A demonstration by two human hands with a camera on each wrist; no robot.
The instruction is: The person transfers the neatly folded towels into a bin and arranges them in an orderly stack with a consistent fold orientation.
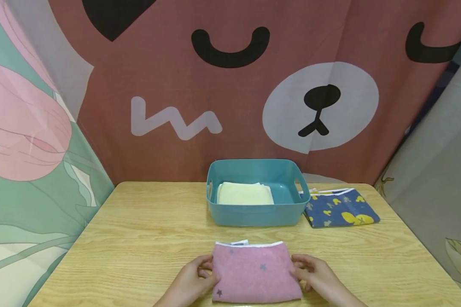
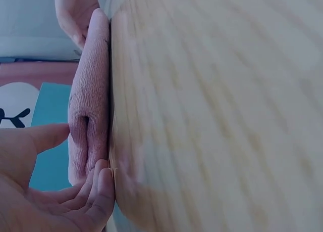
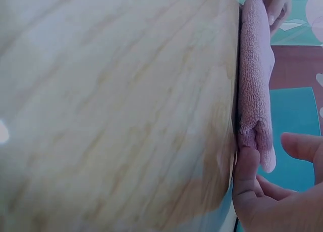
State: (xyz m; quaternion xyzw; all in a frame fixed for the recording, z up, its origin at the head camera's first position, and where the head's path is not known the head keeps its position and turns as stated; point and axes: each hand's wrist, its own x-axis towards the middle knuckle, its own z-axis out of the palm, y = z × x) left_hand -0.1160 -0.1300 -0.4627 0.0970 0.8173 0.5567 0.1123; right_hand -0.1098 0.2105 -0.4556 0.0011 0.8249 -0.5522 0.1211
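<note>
A folded pink towel (image 1: 255, 273) with grey stars lies at the table's front edge, its white hem and label at the far side. At its left end my left hand (image 1: 196, 279) holds the edge. The left wrist view has the thumb (image 2: 48, 137) against the towel's upper face and the other fingers along its lower side. My right hand (image 1: 319, 275) is at the right end. In the right wrist view one fingertip (image 3: 247, 161) touches the towel's end, while another digit stands apart above the towel.
A teal bin (image 1: 253, 215) stands at the table's back, with a folded pale yellow cloth (image 1: 243, 194) in its left part. Right beside the bin lies a folded blue cloth (image 1: 338, 209) with yellow figures. Printed curtains (image 1: 169, 157) hang behind and at both sides of the wooden table (image 1: 146, 230).
</note>
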